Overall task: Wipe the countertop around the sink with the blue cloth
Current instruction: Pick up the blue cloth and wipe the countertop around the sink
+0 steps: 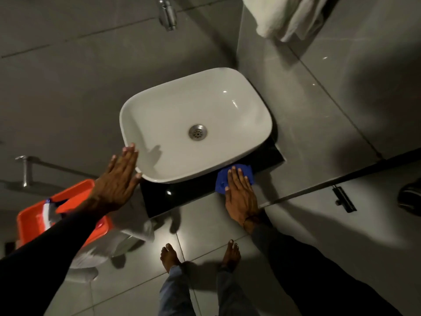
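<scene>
A white vessel sink (159, 115) with a metal drain stands on a small black countertop (177, 197). The blue cloth (222, 179) lies on the countertop at the sink's near right corner. My right hand (240, 197) presses flat on the cloth, fingers extended toward the sink. My left hand (117, 179) rests with fingers straight against the sink's near left rim and holds nothing.
A chrome tap (168, 13) sticks out of the wall above the sink. White towels (287, 17) hang at the top right. An orange bucket (75, 199) with bottles in it and a white toilet (109, 247) stand at the left. My bare feet stand on the grey tiled floor (227, 233).
</scene>
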`<state>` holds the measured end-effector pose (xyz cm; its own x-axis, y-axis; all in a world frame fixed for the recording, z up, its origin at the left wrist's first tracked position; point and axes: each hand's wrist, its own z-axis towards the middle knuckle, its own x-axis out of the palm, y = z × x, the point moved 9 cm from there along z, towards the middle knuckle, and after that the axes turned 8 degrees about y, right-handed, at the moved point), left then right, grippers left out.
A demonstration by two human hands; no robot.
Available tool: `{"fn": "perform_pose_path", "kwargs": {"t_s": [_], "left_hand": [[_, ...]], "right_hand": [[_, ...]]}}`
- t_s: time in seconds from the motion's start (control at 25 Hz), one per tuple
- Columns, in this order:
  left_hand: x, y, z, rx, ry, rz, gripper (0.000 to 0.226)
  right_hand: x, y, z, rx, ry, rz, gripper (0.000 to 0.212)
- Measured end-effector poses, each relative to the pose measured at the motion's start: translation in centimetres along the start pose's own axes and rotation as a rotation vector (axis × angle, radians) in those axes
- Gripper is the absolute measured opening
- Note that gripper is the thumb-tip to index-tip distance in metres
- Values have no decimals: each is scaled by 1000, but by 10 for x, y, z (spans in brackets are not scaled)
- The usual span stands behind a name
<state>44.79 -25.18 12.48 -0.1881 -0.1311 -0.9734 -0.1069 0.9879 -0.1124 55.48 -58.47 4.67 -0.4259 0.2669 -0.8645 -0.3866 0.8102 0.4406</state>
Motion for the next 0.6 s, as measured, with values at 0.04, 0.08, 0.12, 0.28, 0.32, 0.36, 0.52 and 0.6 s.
{"fn": "perform_pose_path", "kwargs": {"t_s": [0.04,0.08,0.12,0.28,0.32,0.36,0.52,0.6], "left_hand": [[1,-1,0,-4,8,-12,71],[0,-3,3,-5,17,-25,72],[-1,-4,5,-7,24,-47,72],[14,14,-13,-126,-31,-378,67],[26,25,-27,-221,-60,-533,65],[44,35,-43,-330,-73,-704,60],[122,32,-97,-658,53,-1482,19],[139,20,-103,-691,149,-1716,20]], "right_hand": [[14,22,-6,-23,14,3,56],[28,44,-11,-53,34,-7,57],[43,69,-16,-90,57,-28,57],[103,172,-32,-222,163,-100,67],[117,193,-35,-247,195,-131,70],[129,209,-36,-263,222,-164,72],[140,242,-34,-271,219,-101,64],[116,234,-33,-156,52,77,49]]}}
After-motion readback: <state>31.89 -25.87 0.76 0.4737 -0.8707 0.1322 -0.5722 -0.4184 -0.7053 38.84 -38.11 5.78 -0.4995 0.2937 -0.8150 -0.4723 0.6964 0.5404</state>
